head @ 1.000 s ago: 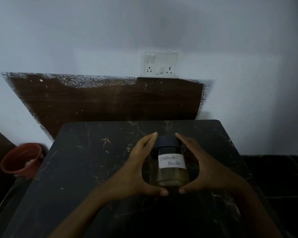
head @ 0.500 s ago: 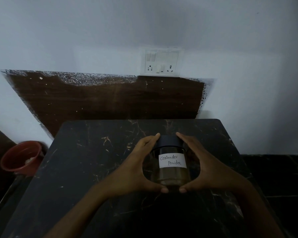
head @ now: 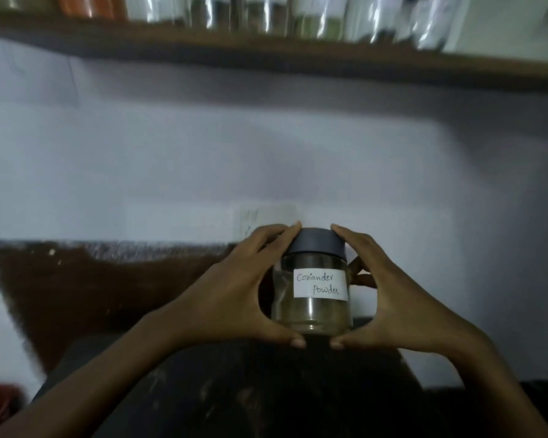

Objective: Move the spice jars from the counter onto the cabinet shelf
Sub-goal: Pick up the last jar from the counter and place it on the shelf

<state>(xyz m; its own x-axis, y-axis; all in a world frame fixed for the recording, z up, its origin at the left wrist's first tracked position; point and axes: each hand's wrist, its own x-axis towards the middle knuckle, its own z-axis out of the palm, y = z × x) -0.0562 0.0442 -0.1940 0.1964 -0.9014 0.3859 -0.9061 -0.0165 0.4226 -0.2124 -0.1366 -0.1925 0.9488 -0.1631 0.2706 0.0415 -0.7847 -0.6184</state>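
Shelf jars [head: 266, 14] blurred, tops cropped

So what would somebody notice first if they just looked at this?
Probably the clear glass jar with a dark lid and a handwritten "Coriander Powder" label, held in the middle between the left hand and right hand. Then the brown wooden shelf along the top, lined with blurry jars.

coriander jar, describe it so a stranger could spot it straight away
Below the wooden wall shelf, over the dark marble counter, the left hand and right hand hold a clear glass jar with a dark lid. Only it bears a white handwritten label reading coriander powder.
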